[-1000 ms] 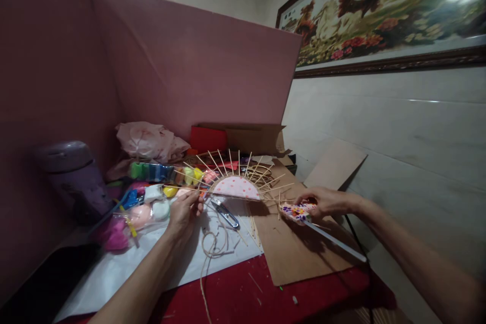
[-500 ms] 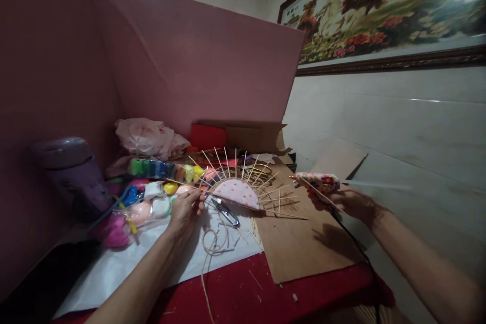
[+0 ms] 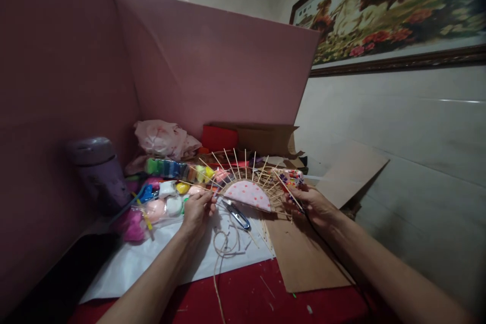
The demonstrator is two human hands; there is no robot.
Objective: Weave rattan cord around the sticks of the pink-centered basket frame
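Note:
A pale pink half-round piece with red dots (image 3: pixel 248 195) stands at the centre, with thin wooden sticks (image 3: pixel 245 164) fanning out from its curved edge. My left hand (image 3: pixel 200 209) is closed at its left end, pinching the piece's lower left edge or a stick there; the fingers hide which. My right hand (image 3: pixel 309 204) is wrapped round a patterned glue gun (image 3: pixel 293 177), whose nozzle points left beside the right-hand sticks. A loose stick slants across the front of that hand. Blue-handled snips (image 3: pixel 236 214) lie just below the half-round piece.
Bagged coloured clay (image 3: pixel 159 207) and a purple bottle (image 3: pixel 96 174) are at the left. Brown cardboard (image 3: pixel 304 253) lies at the right on the red cloth (image 3: pixel 243 296). Twine (image 3: pixel 216 281) trails toward the front. A black cord hangs below my right hand.
My right hand has moved left with the glue gun, from over the cardboard's right side to beside the sticks. My left hand keeps its hold. The view has shifted slightly.

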